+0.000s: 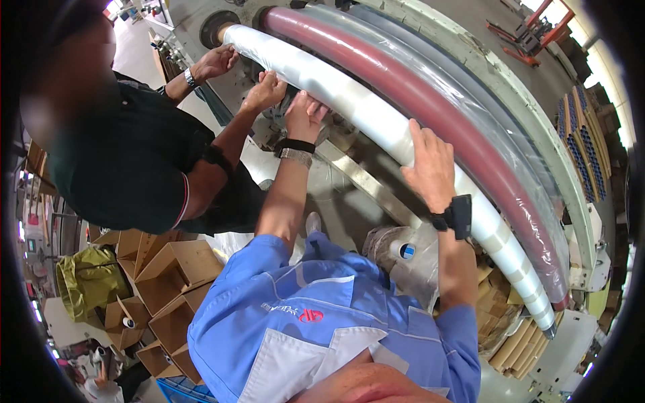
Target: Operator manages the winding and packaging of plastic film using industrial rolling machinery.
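A long white film-wrapped roll [336,91] runs slantwise from the upper left to the lower right. My right hand [431,161] lies on its upper side with the fingers stretched out. My left hand [306,115] is at the roll's near edge, farther left; its fingers are apart, slightly bent, and seem to hold nothing. Close by on the left, a co-worker's two hands [264,91] are at the same roll's end, fingers bent against the film. Behind the white roll lies a dark red roll [403,94], with a clear-wrapped grey roll [463,94] beyond it.
A pale machine frame [531,114] borders the rolls on the far side. Open cardboard boxes [178,269] and a yellow-green bag [91,282] stand at lower left. A wrapped roll [396,252] stands upright below the white roll. Cardboard tubes [524,349] lie at lower right; an orange pallet jack [537,30] stands far off.
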### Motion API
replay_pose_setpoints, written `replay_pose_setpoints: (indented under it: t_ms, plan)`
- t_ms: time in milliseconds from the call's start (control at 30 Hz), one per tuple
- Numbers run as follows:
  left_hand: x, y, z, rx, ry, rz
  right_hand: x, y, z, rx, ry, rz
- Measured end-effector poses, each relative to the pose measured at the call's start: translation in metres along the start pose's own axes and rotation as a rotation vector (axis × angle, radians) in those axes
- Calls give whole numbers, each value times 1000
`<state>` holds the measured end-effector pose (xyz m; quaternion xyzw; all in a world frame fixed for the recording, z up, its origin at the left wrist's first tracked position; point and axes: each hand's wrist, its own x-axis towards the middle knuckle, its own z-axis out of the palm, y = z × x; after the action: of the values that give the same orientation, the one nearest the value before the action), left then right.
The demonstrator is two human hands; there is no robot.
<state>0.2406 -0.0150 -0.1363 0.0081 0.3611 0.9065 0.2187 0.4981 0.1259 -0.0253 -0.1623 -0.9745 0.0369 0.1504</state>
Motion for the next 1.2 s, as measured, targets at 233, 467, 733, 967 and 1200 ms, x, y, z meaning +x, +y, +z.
replay_pose_setpoints:
  t_ms: [233, 467, 733, 967, 1200]
  plan:
    - [34, 1, -2, 68, 119, 36, -5, 10, 1, 37, 160, -124]
    - [38, 2, -9, -118, 29, 6, -77, 10, -16, 648, 318, -20]
    - [61, 4, -40, -101, -4, 33, -244, 94, 38, 2098, 833, 865]
    - [33, 16, -2, -178, -4, -82, -269, 156, 25, 1919, 1408, 770]
    - [77, 11, -40, 63, -24, -93, -279, 175, 68, 2055, 1408, 845]
